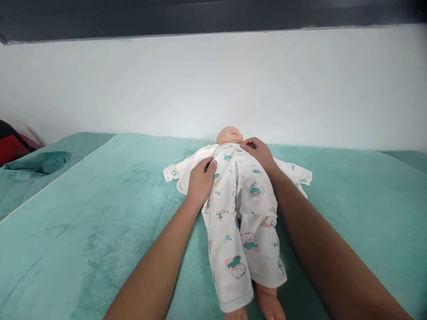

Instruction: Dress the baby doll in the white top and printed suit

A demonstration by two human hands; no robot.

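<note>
A baby doll [230, 134] lies on its back on a teal blanket [100, 222], head towards the wall, bare feet nearest me. It wears a white romper [245, 213] printed with small teal animals. My left hand [201, 181] rests on the doll's chest at its left side, fingers curled and pinching the edge of the romper front. My right hand [258, 151] is up at the collar just below the doll's chin, fingers closed in a pinch on the fabric there. Both forearms reach in from the bottom of the view.
A white wall [213, 89] rises right behind the doll's head. A folded teal cloth [42, 161] lies at the far left, with a red and black object [10, 144] behind it. A white seam line runs along the blanket's left side.
</note>
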